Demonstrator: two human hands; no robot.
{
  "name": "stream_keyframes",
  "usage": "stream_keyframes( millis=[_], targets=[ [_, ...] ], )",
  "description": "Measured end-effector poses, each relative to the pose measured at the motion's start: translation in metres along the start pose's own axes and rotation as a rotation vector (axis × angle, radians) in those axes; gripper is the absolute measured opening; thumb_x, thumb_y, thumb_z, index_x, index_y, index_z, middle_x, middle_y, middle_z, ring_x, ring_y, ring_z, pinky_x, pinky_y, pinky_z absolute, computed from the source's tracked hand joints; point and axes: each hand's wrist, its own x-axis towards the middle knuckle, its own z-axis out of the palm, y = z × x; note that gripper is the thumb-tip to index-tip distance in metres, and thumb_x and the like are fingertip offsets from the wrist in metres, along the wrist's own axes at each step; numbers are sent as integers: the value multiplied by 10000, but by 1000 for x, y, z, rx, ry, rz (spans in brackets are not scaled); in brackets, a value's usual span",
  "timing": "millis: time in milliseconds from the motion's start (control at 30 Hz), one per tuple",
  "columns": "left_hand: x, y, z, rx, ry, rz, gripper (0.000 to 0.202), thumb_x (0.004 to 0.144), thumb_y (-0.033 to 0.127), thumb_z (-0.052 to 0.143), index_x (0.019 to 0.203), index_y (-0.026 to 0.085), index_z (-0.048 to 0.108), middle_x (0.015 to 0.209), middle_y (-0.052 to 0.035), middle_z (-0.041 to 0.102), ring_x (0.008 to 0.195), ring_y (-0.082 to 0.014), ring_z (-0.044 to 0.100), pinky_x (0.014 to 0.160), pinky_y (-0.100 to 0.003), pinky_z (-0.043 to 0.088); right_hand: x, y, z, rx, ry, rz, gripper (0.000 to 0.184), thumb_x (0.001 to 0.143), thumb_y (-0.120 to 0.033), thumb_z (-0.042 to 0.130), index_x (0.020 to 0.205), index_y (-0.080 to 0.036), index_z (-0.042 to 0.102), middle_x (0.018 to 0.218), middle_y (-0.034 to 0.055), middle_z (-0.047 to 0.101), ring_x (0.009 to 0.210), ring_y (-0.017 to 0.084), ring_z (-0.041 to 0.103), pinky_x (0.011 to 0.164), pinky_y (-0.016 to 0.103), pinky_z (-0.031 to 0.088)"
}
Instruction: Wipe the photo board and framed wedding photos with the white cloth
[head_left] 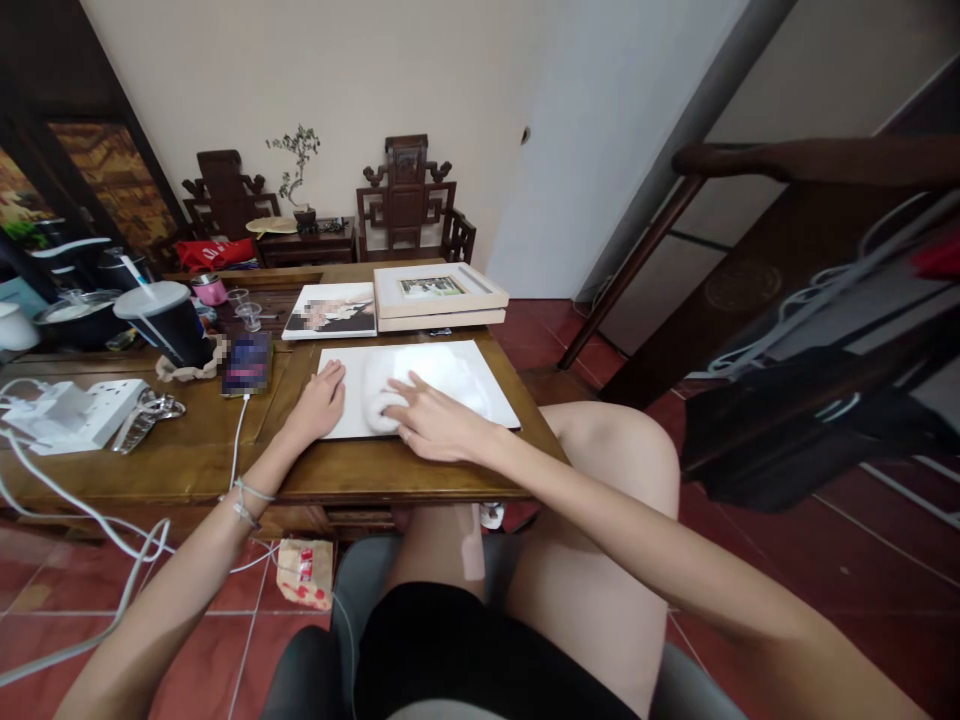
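A white rectangular panel [487, 385] lies flat at the table's near right corner, with a bright glossy patch across its middle. My left hand [321, 402] rests on the panel's left edge, fingers stretched out and holding nothing. Over the lower middle of the panel, my right hand [435, 418] has its fingers bent onto a soft white wad [381, 405], like a bunched cloth. The wad touches the panel, and part of it is hidden under my fingers.
Behind the panel lie a photo board [330, 312] and stacked framed pictures [442, 295]. At left are a phone [246, 362] on a cable, a dark cup with a straw [169, 325], a power strip [97, 412] and clear-wrapped items [146, 418]. A paper bag [305, 572] sits below.
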Motion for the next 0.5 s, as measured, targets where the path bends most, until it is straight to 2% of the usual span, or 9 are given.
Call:
stream_keyframes(
  millis=[67,133,233,333,400,500],
  targets=[
    [0,0,1,-2,2,3,488,925,219,323,1346,74,523,1489,-183,454,1439,-287,340,1170,-522,275,-14,-11,-16,78,-37,-28,284,844,-116,432,1006,-124,665,984,147,676,945,275,600,921,424,404],
    [0,0,1,-6,2,4,490,923,218,325,1348,72,521,1491,-180,452,1441,-286,334,1176,-518,267,-18,-16,-35,163,-102,-34,276,859,-113,399,941,-140,661,835,93,672,778,234,592,792,360,427],
    [0,-1,1,-5,-4,1,494,917,208,329,1349,63,518,1492,-187,449,1441,-288,334,1178,-517,262,-4,-9,-53,205,-173,2,288,882,-111,364,895,-143,651,730,57,654,712,213,578,720,316,414],
    [0,-2,0,-2,-8,-1,496,922,222,329,1354,70,517,1490,-185,452,1437,-288,343,1175,-516,271,27,6,-48,63,-178,119,286,890,-118,390,997,-121,655,843,100,701,824,246,620,761,328,433],
    [1,-4,0,-10,-10,8,494,926,238,330,1361,102,518,1491,-165,458,1435,-281,349,1171,-516,279,49,16,-33,-22,-152,173,320,903,-126,407,1125,-98,635,1047,156,705,1021,284,614,884,371,430],
    [1,-6,0,-41,0,23,495,929,245,322,1370,135,520,1488,-142,469,1433,-275,354,1171,-517,280,72,24,-5,-62,-107,194,384,919,-134,418,1266,-73,570,1369,219,551,1341,333,411,1094,489,273]
  ],
)
